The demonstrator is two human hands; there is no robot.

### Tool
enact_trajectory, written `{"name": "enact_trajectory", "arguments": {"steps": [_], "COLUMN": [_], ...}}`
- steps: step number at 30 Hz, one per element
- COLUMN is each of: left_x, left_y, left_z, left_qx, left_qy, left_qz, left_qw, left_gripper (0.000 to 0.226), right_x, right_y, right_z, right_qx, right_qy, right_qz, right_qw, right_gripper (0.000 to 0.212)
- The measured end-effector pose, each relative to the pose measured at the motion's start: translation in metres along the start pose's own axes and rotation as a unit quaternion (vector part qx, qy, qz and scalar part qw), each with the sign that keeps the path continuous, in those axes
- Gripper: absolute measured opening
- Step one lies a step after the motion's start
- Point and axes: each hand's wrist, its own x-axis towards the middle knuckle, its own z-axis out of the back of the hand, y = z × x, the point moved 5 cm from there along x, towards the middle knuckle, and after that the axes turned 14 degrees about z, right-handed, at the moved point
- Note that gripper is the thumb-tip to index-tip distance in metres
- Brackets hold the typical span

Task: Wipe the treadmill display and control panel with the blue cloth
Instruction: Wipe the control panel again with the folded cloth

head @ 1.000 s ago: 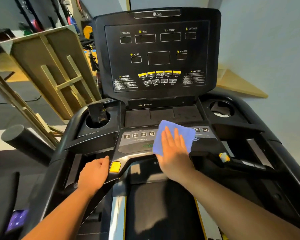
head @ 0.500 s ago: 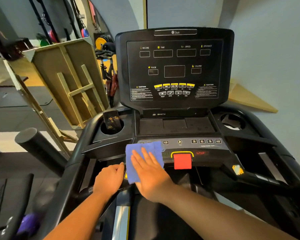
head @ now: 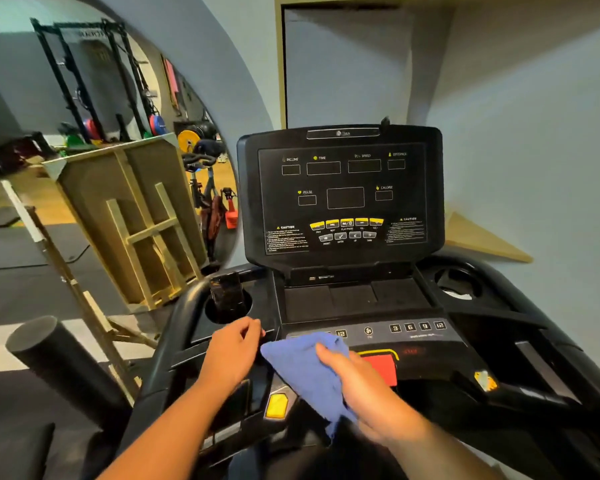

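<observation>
Just left of the red button (head: 385,370), my right hand (head: 361,386) grips the bunched cloth (head: 302,372), which trails toward me; my left hand (head: 234,351), loosely curled and empty, rests farther left.

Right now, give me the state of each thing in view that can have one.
blue cloth, bunched and hanging, gripped by the right hand
left hand, on the console's left side, fingers curled, grip unclear
display, dark, no readouts lit
left cup holder, holds a dark object
red button, partly hidden behind the right hand
</observation>
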Motion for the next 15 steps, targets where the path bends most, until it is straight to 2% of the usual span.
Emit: {"name": "enact_trajectory", "arguments": {"steps": [3,6,7,8,10,11,12,13,14,15], "left_x": [0.02,0.039,0.045,0.05,0.058,0.061,0.063,0.066,0.068,0.072], "left_y": [-0.021,-0.036,-0.039,-0.041,-0.043,-0.042,-0.042,-0.042,-0.043,-0.045], "left_z": [-0.006,-0.018,-0.022,-0.026,-0.036,-0.039,-0.044,-0.048,-0.051,-0.054], "left_qx": [0.036,0.06,0.065,0.071,0.063,0.051,0.04,0.034,0.035,0.038], "left_qy": [-0.008,-0.01,-0.01,-0.01,-0.017,-0.021,-0.025,-0.031,-0.038,-0.046], "left_qz": [-0.029,-0.03,-0.029,-0.024,-0.004,0.007,0.018,0.029,0.037,0.043], "left_qw": [0.999,0.998,0.997,0.997,0.998,0.998,0.999,0.999,0.998,0.997], "left_gripper": [0.037,0.039,0.04,0.04,0.04,0.04,0.04,0.04,0.04,0.04], "right_x": [-0.007,0.009,0.014,0.017,0.027,0.027,0.03,0.041,0.072,0.078], "right_y": [0.021,0.036,0.043,0.055,0.07,0.085,0.084,0.091,0.104,0.113], "right_z": [0.032,0.058,0.079,0.09,0.108,0.123,0.151,0.177,0.209,0.235], "right_qx": [0.167,0.158,0.135,0.113,0.16,0.177,0.155,0.22,0.192,0.11], "right_qy": [-0.038,-0.096,-0.171,-0.225,-0.212,-0.216,-0.306,-0.31,-0.423,-0.586], "right_qz": [-0.026,-0.015,0.012,0.006,0.001,0.047,0.108,0.139,0.156,0.119], "right_qw": [0.985,0.983,0.976,0.968,0.964,0.959,0.933,0.914,0.872,0.794], "right_gripper": [0.026,0.03,0.029,0.035,0.071,0.075,0.064,0.049,0.041,0.038]}}
